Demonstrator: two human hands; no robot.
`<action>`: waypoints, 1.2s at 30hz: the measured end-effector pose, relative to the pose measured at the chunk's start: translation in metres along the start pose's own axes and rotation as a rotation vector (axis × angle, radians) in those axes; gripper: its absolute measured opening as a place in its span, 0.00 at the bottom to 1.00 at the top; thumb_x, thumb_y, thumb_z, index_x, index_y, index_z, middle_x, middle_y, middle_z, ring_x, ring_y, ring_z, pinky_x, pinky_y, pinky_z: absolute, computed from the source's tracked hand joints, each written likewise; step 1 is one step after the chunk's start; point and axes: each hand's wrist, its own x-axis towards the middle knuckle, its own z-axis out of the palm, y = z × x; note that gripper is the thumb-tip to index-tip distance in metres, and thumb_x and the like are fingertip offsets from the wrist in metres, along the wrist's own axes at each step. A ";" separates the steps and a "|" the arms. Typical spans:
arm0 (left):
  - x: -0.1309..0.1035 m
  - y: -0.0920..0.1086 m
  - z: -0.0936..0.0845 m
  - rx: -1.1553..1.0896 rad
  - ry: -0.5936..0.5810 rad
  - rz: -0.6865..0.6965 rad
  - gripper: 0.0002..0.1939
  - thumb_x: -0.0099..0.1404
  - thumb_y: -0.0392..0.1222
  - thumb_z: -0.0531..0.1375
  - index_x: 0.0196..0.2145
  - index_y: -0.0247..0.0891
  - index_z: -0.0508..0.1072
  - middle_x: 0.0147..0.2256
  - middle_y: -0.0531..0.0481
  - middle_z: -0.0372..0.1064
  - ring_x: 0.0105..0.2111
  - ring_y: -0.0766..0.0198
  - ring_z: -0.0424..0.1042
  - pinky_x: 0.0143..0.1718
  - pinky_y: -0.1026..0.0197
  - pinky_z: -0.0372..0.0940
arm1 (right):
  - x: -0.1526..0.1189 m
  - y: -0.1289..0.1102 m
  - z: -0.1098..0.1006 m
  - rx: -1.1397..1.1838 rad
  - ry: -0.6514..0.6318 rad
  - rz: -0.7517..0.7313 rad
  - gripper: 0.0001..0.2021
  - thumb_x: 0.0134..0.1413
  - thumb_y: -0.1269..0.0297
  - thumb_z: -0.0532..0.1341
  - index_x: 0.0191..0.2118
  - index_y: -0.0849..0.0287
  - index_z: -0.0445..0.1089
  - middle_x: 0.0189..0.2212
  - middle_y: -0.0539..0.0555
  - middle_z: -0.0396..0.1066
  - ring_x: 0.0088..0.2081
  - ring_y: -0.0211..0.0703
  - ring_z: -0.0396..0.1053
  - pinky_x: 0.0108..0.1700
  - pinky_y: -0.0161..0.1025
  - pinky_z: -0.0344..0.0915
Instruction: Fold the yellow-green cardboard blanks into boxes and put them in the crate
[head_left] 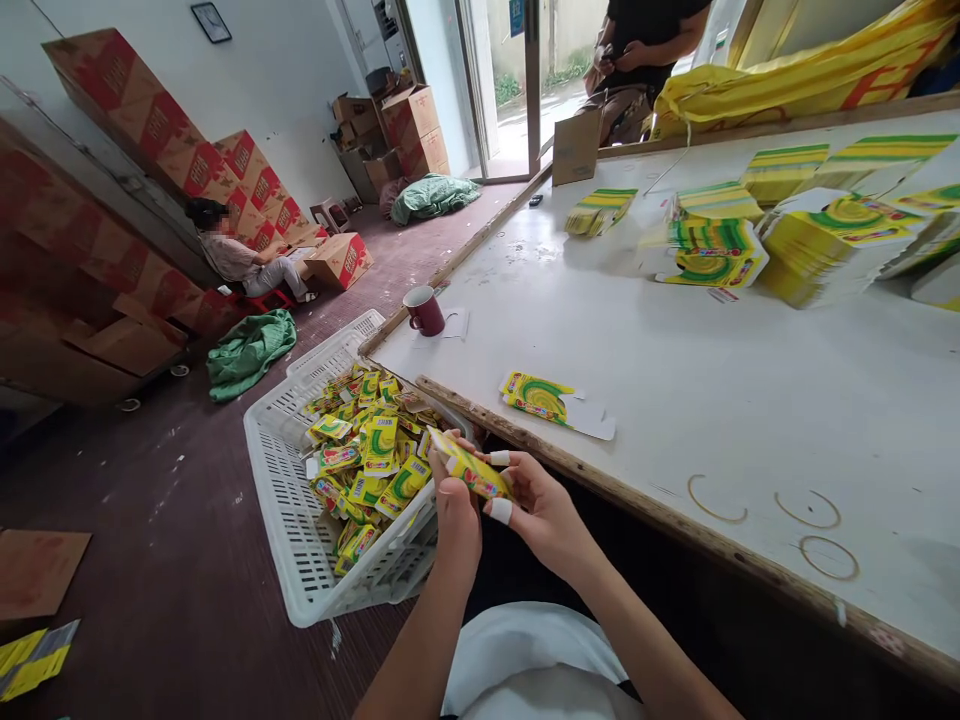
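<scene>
Between my two hands is a small yellow and green printed carton (474,472), held above the table's front edge near the basket. My left hand (456,510) is closed round its left end, thumb on the near side. With white-wrapped fingertips, my right hand (536,505) pinches the carton's right end. To the left, a white plastic basket (300,590) holds many similar small cartons (381,445), heaped loosely. On the white table (645,370) in front of me lies one flat, unfolded carton (551,400) with a white flap pointing right.
A maroon mug (425,312) stands at the table's left corner. Stacks of flat cartons (832,240) fill the back right. Rubber bands (828,558) lie at the right front. One person (244,255) sits by red-printed boxes; another person (649,45) is behind the table.
</scene>
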 end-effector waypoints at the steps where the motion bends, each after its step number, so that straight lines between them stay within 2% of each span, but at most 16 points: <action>1: 0.000 -0.001 -0.002 0.006 -0.014 -0.004 0.33 0.47 0.73 0.65 0.37 0.41 0.75 0.36 0.49 0.73 0.36 0.60 0.71 0.40 0.59 0.69 | 0.001 0.001 -0.002 0.024 0.016 -0.013 0.18 0.47 0.59 0.69 0.45 0.55 0.71 0.31 0.48 0.72 0.34 0.40 0.71 0.37 0.37 0.68; 3: 0.000 -0.001 -0.004 -0.001 -0.010 -0.009 0.25 0.48 0.63 0.70 0.35 0.40 0.77 0.34 0.51 0.75 0.34 0.63 0.72 0.39 0.61 0.69 | 0.002 0.003 -0.005 0.039 0.022 -0.055 0.12 0.51 0.57 0.66 0.41 0.56 0.75 0.31 0.50 0.76 0.34 0.42 0.74 0.38 0.39 0.71; 5: 0.003 0.002 -0.008 0.024 0.004 -0.015 0.20 0.49 0.58 0.72 0.31 0.39 0.78 0.29 0.53 0.75 0.31 0.64 0.73 0.37 0.62 0.70 | 0.002 0.002 -0.011 -0.044 0.056 -0.119 0.11 0.55 0.55 0.62 0.36 0.57 0.78 0.28 0.51 0.78 0.30 0.44 0.75 0.34 0.40 0.72; 7: 0.008 0.010 -0.013 0.076 -0.028 0.005 0.21 0.48 0.58 0.72 0.30 0.38 0.78 0.28 0.51 0.77 0.31 0.62 0.75 0.37 0.61 0.70 | 0.003 -0.001 -0.021 -0.144 0.123 -0.188 0.12 0.56 0.56 0.62 0.35 0.56 0.79 0.27 0.52 0.78 0.29 0.46 0.75 0.32 0.42 0.73; 10: 0.015 0.033 -0.027 0.165 -0.131 0.119 0.29 0.51 0.65 0.68 0.42 0.41 0.78 0.39 0.46 0.79 0.41 0.56 0.77 0.43 0.58 0.70 | 0.002 -0.012 -0.038 -0.447 0.221 -0.398 0.10 0.57 0.66 0.60 0.36 0.53 0.80 0.30 0.53 0.80 0.34 0.47 0.74 0.37 0.45 0.71; 13: 0.016 0.057 -0.035 0.397 -0.300 0.215 0.40 0.49 0.67 0.68 0.55 0.44 0.70 0.54 0.43 0.72 0.55 0.50 0.69 0.56 0.52 0.64 | -0.003 -0.025 -0.042 -0.882 0.184 -0.683 0.14 0.61 0.73 0.57 0.39 0.50 0.79 0.32 0.51 0.80 0.39 0.47 0.72 0.44 0.47 0.68; 15: 0.014 0.065 -0.033 0.669 -0.477 0.175 0.44 0.44 0.58 0.74 0.56 0.43 0.68 0.56 0.42 0.70 0.56 0.47 0.68 0.58 0.49 0.62 | -0.007 -0.030 -0.036 -0.984 0.071 -0.798 0.13 0.62 0.74 0.57 0.40 0.49 0.78 0.33 0.50 0.80 0.44 0.47 0.72 0.52 0.49 0.65; 17: 0.010 0.065 -0.027 0.881 -0.640 0.089 0.41 0.44 0.48 0.75 0.55 0.42 0.67 0.52 0.44 0.72 0.52 0.48 0.71 0.54 0.49 0.65 | -0.011 -0.030 -0.028 -0.978 0.026 -0.840 0.14 0.63 0.74 0.57 0.43 0.49 0.76 0.41 0.51 0.79 0.52 0.48 0.69 0.62 0.53 0.57; 19: 0.006 0.058 -0.022 0.989 -0.694 0.038 0.35 0.49 0.44 0.72 0.53 0.41 0.67 0.46 0.46 0.74 0.45 0.51 0.74 0.47 0.51 0.68 | -0.013 -0.025 -0.024 -0.896 0.148 -0.785 0.16 0.62 0.71 0.58 0.53 0.50 0.71 0.53 0.57 0.73 0.60 0.51 0.63 0.66 0.58 0.51; 22: -0.001 0.044 -0.018 1.040 -0.585 0.078 0.32 0.51 0.45 0.70 0.51 0.40 0.64 0.41 0.47 0.73 0.41 0.51 0.74 0.42 0.52 0.69 | -0.012 -0.016 -0.024 -0.546 0.368 -0.529 0.31 0.58 0.61 0.63 0.65 0.51 0.56 0.63 0.62 0.61 0.63 0.56 0.59 0.63 0.60 0.58; 24: -0.007 0.035 -0.017 1.002 -0.531 0.141 0.35 0.51 0.46 0.70 0.53 0.41 0.61 0.43 0.45 0.73 0.42 0.49 0.74 0.43 0.50 0.69 | -0.010 -0.013 -0.023 -0.234 0.300 -0.290 0.32 0.59 0.55 0.61 0.66 0.50 0.54 0.60 0.61 0.65 0.60 0.56 0.65 0.59 0.58 0.64; 26: -0.013 0.028 -0.016 0.947 -0.526 0.208 0.36 0.52 0.46 0.69 0.55 0.43 0.59 0.45 0.43 0.71 0.44 0.48 0.74 0.44 0.49 0.69 | -0.006 -0.011 -0.019 -0.007 0.158 -0.083 0.29 0.59 0.50 0.59 0.64 0.52 0.60 0.55 0.60 0.72 0.56 0.56 0.69 0.56 0.55 0.68; 28: -0.017 0.024 -0.014 0.920 -0.537 0.271 0.34 0.54 0.45 0.68 0.55 0.43 0.59 0.46 0.43 0.70 0.44 0.49 0.74 0.43 0.50 0.69 | -0.003 -0.011 -0.014 0.089 0.086 0.031 0.26 0.58 0.48 0.60 0.59 0.53 0.67 0.52 0.59 0.75 0.57 0.57 0.68 0.58 0.55 0.66; 32: -0.016 0.023 -0.014 0.964 -0.547 0.348 0.28 0.53 0.39 0.66 0.49 0.44 0.60 0.43 0.45 0.68 0.41 0.51 0.73 0.39 0.52 0.69 | -0.002 -0.009 -0.011 0.079 0.056 0.027 0.22 0.55 0.46 0.63 0.52 0.51 0.74 0.52 0.56 0.75 0.59 0.57 0.66 0.61 0.55 0.63; 34: -0.011 0.023 -0.016 0.986 -0.568 0.319 0.27 0.53 0.37 0.65 0.49 0.44 0.59 0.41 0.47 0.68 0.39 0.52 0.73 0.38 0.52 0.69 | -0.004 -0.007 -0.013 0.035 0.016 -0.034 0.26 0.56 0.44 0.61 0.56 0.51 0.72 0.54 0.57 0.74 0.59 0.57 0.67 0.61 0.56 0.64; 36: -0.007 0.020 -0.017 0.984 -0.588 0.278 0.28 0.53 0.36 0.63 0.50 0.44 0.58 0.39 0.48 0.68 0.38 0.53 0.73 0.37 0.51 0.70 | -0.008 -0.005 -0.013 -0.060 -0.010 -0.131 0.27 0.59 0.47 0.60 0.60 0.50 0.68 0.58 0.58 0.70 0.61 0.56 0.65 0.62 0.55 0.63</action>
